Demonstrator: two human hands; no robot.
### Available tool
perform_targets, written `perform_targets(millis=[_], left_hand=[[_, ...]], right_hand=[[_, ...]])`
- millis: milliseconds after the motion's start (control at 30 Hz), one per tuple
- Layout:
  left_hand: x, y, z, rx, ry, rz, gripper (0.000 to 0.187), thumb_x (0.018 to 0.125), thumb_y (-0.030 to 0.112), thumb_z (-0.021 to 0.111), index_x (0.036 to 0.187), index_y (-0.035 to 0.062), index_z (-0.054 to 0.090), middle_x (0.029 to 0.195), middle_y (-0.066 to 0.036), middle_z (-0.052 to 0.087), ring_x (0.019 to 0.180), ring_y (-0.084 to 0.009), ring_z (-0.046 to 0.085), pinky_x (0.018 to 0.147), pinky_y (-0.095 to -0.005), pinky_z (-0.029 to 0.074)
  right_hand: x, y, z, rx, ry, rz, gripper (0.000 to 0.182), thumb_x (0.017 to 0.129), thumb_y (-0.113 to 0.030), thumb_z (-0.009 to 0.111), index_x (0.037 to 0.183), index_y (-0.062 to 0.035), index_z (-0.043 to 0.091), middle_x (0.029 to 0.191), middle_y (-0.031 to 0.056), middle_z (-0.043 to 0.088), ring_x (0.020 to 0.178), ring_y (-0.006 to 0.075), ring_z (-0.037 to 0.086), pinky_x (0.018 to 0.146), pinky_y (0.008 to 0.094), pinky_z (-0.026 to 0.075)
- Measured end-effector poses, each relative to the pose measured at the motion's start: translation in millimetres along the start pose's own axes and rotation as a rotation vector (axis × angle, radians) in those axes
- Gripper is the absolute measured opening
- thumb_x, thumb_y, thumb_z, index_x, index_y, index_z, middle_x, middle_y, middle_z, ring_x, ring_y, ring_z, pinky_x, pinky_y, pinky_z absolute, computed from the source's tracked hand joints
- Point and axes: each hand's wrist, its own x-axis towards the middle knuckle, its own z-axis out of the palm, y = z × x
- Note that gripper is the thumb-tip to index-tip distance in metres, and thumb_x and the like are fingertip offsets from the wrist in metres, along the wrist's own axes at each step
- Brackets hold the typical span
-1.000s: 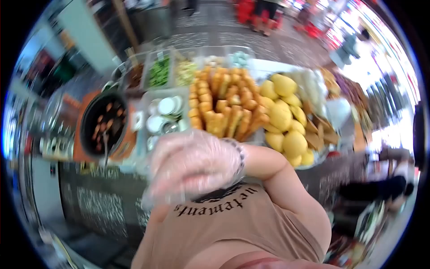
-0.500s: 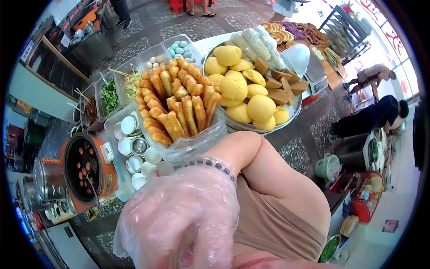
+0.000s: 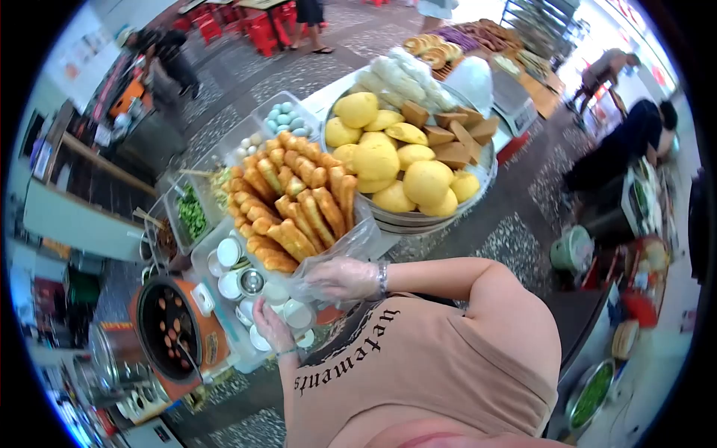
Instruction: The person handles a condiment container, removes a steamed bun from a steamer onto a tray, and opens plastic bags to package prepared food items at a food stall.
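Observation:
My right hand [image 3: 342, 279], in a clear plastic glove, is at the near edge of a clear plastic bag [image 3: 357, 237], its fingers closed on the loose plastic. Fried dough sticks [image 3: 299, 198] stand packed upright in that bag. My left hand [image 3: 273, 327], also gloved, has its fingers stretched out beside white cups and lids [image 3: 298, 314] in a plastic tub. Right of the dough sticks, a large round steamer tray [image 3: 418, 221] carries yellow buns [image 3: 375, 160] and brown cake wedges [image 3: 452, 154].
A brown pot [image 3: 170, 328] of eggs in dark liquid stands at left with a ladle. Tubs of chopped greens [image 3: 190, 213] and pale blue-green eggs [image 3: 285, 119] lie farther back. Several people stand around the room, one in dark clothes [image 3: 620, 145] at right.
My right hand has dropped from close before the camera to the bag's edge. My left hand has come into view by the cups. The view has shifted and tilted.

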Motion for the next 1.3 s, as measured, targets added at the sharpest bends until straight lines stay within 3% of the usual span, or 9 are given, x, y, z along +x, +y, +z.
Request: perform_targets(millis=[233,367,467,767,900,1000,1067,1167,1300], left_hand=[[-16,144,58,-0.227,-0.38,0.445,0.041,0.095,0.008,0.048,0.135,0.0006,0.042,0.132,-0.01,0.048,0.112,-0.0189,0.052,0.102,-0.0339,0.038],[0,153,64,-0.355,-0.456,0.391,0.012,0.094,0.005,0.049,0.104,0.0025,0.055,0.103,-0.007,0.055,0.093,-0.0154,0.052,0.088,-0.0287,0.042],[4,153,60,-0.417,-0.464,0.343,0.029,0.089,0.003,0.059,0.07,0.0058,0.037,0.073,0.002,0.039,0.067,-0.009,0.036,0.062,-0.0238,0.035],[-13,157,72,-0.224,-0.593,0.121,0.03,0.093,0.009,0.057,0.066,0.0039,0.046,0.062,0.003,0.042,0.059,-0.0077,0.038,0.053,-0.0239,0.034],[-8,152,63,-0.297,-0.524,0.264,0.024,0.099,0.017,0.046,0.095,-0.0008,0.063,0.083,-0.002,0.06,0.078,-0.0121,0.056,0.075,-0.0269,0.046],[-13,142,64,-0.474,-0.53,0.108,0.038,0.1,0.021,0.043,0.131,0.0001,0.046,0.13,-0.014,0.048,0.12,-0.0245,0.049,0.104,-0.0356,0.036],[-12,137,65,-0.476,-0.468,0.186,0.047,0.099,0.023,0.045,0.139,0.0011,0.038,0.143,-0.017,0.037,0.132,-0.0285,0.04,0.11,-0.0381,0.03],[-9,138,64,-0.112,-0.489,0.343,0.07,0.097,0.041,0.049,0.15,0.006,0.019,0.155,-0.015,0.016,0.143,-0.0281,0.017,0.114,-0.042,0.02],[-11,127,67,-0.114,-0.557,0.364,0.082,0.089,0.045,0.059,0.151,0.0096,0.02,0.158,-0.015,0.005,0.146,-0.0296,0.0,0.115,-0.047,0.015]], right_hand=[[21,-19,2,0.444,0.731,-0.066,0.051,0.094,-0.024,0.055,0.136,0.0029,0.041,0.136,0.0199,0.046,0.128,0.03,0.043,0.11,0.0374,0.031],[2,-22,-30,0.392,0.697,-0.11,0.053,0.09,-0.017,0.062,0.135,0.002,0.041,0.136,0.0182,0.044,0.129,0.0248,0.043,0.109,0.0368,0.032],[-17,-9,-33,0.467,0.813,0.126,0.016,0.086,-0.014,0.066,0.089,-0.0021,0.055,0.081,0.0052,0.057,0.077,0.0116,0.055,0.072,0.0293,0.047],[-12,-15,-14,0.125,0.694,0.105,0.037,0.082,-0.005,0.064,0.058,-0.0049,0.036,0.053,0.0082,0.037,0.049,0.021,0.037,0.049,0.0349,0.031],[-8,-12,-31,0.147,0.47,0.124,0.039,0.089,-0.014,0.06,0.058,-0.0039,0.039,0.053,0.0052,0.037,0.05,0.0166,0.04,0.051,0.0337,0.033],[-1,-8,-27,0.43,0.265,0.079,0.024,0.09,-0.024,0.061,0.082,-0.0013,0.06,0.08,0.0111,0.059,0.077,0.0205,0.058,0.07,0.0342,0.046],[11,-19,-17,0.211,0.366,-0.188,0.058,0.085,-0.037,0.065,0.13,-0.0028,0.051,0.134,0.0208,0.047,0.125,0.0341,0.044,0.102,0.0415,0.039],[23,-32,-7,0.107,0.141,-0.197,0.093,0.079,-0.046,0.07,0.15,-0.0086,0.024,0.154,0.0234,0.012,0.143,0.0401,0.011,0.114,0.0461,0.021],[29,-35,4,0.11,0.191,-0.234,0.091,0.076,-0.046,0.075,0.145,-0.0051,0.033,0.154,0.0239,0.014,0.143,0.0398,0.012,0.114,0.0453,0.019]])
